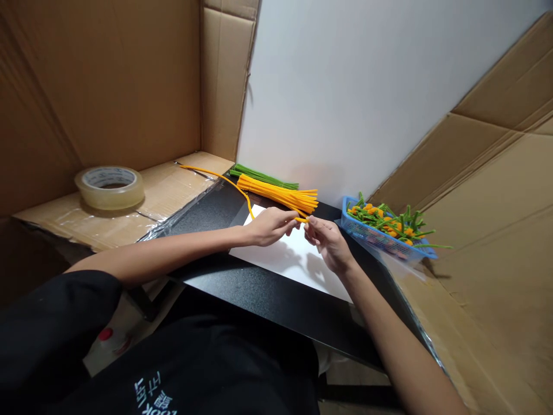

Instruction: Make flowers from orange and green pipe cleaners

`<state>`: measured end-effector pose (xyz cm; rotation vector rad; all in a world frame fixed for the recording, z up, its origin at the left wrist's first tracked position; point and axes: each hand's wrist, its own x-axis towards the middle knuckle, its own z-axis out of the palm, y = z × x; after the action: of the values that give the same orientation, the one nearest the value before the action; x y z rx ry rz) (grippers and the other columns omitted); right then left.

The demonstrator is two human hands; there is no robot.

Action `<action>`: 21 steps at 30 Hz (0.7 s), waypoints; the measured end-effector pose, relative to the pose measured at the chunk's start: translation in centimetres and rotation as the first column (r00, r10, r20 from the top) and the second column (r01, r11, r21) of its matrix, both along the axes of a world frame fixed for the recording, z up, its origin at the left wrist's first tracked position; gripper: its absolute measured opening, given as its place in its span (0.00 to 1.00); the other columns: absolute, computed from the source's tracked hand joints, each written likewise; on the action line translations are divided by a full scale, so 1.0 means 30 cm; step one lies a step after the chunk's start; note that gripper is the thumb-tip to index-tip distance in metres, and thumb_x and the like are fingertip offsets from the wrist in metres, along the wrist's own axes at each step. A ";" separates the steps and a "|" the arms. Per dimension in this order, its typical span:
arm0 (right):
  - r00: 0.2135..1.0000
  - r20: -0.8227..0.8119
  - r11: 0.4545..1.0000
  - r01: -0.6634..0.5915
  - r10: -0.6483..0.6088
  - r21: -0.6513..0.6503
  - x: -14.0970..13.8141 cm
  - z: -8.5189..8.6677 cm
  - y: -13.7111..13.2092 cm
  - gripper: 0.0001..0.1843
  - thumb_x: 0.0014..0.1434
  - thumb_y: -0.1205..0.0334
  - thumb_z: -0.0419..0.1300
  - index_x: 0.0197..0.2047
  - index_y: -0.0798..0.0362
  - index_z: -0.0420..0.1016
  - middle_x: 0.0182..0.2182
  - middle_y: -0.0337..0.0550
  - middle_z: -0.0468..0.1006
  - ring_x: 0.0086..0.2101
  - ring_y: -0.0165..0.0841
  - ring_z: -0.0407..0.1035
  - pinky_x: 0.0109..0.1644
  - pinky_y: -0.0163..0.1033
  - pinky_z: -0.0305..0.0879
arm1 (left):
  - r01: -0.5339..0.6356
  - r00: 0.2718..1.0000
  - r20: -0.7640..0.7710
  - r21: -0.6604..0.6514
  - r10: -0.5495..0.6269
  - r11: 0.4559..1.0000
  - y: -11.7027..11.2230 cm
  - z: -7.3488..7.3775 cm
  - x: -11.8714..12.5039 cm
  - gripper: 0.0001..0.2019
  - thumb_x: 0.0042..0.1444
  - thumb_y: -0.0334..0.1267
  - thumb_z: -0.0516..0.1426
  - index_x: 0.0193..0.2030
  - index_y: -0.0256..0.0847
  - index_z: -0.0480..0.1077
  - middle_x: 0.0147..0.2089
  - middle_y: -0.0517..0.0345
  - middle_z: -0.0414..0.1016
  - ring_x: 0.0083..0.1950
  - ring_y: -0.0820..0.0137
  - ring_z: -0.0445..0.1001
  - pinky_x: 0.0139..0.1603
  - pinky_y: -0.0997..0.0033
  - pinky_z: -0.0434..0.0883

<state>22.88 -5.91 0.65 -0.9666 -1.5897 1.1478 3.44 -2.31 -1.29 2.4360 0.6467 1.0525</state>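
Observation:
A single orange-yellow pipe cleaner (224,181) curves in from the far left and passes under my left hand (270,226). Its bent end shows between my fingertips, and my right hand (330,245) pinches that end from the other side. Both hands hover over a white sheet of paper (294,259) on a black tabletop (246,282). Just beyond them lies a bundle of orange-yellow pipe cleaners (276,195), with a thinner bundle of green pipe cleaners (263,177) behind it.
A blue plastic basket (367,230) at the right holds several finished green and orange pipe-cleaner pieces. A roll of clear packing tape (110,188) sits on a cardboard sheet (86,222) at the left. Cardboard and a white wall (337,98) enclose the table.

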 end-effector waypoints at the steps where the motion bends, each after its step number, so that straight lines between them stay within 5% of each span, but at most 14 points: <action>1: 1.000 0.024 1.000 -0.005 0.004 0.015 0.002 0.002 -0.002 0.28 0.57 0.38 0.65 0.21 0.53 0.67 0.18 0.34 0.59 0.21 0.25 0.47 0.26 0.38 0.41 | 0.018 1.000 0.001 -0.014 -0.018 1.000 0.007 0.003 -0.005 0.19 0.71 0.45 0.46 0.40 0.37 0.73 0.30 0.59 0.78 0.28 0.74 0.71 0.35 0.75 0.63; 6: 0.998 0.057 0.998 0.025 -0.029 0.064 0.008 -0.006 0.004 0.28 0.59 0.38 0.63 0.21 0.53 0.69 0.18 0.35 0.62 0.21 0.26 0.48 0.26 0.38 0.43 | 0.125 0.991 -0.049 -0.030 -0.127 0.992 0.021 0.001 -0.016 0.20 0.72 0.47 0.46 0.41 0.37 0.73 0.29 0.59 0.77 0.29 0.74 0.71 0.34 0.75 0.63; 14: 0.995 0.096 0.998 0.011 -0.018 0.069 0.003 -0.013 0.001 0.38 0.62 0.26 0.49 0.25 0.53 0.73 0.19 0.37 0.64 0.22 0.28 0.52 0.28 0.39 0.49 | 0.104 0.993 -0.056 -0.039 -0.106 0.994 0.008 0.004 -0.006 0.22 0.72 0.48 0.44 0.40 0.37 0.74 0.30 0.57 0.77 0.29 0.73 0.72 0.34 0.74 0.64; 21: 0.993 0.111 0.993 0.024 -0.037 0.119 0.008 -0.031 0.011 0.35 0.60 0.29 0.55 0.22 0.53 0.70 0.18 0.36 0.61 0.22 0.28 0.51 0.28 0.39 0.46 | 0.078 0.993 -0.081 -0.021 -0.080 0.997 0.008 0.011 -0.008 0.22 0.72 0.47 0.46 0.38 0.37 0.74 0.29 0.58 0.77 0.29 0.73 0.72 0.33 0.74 0.63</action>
<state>23.12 -5.57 -0.27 -0.9897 -1.7072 0.9814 3.19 -2.08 -0.97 2.4787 0.5779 0.9159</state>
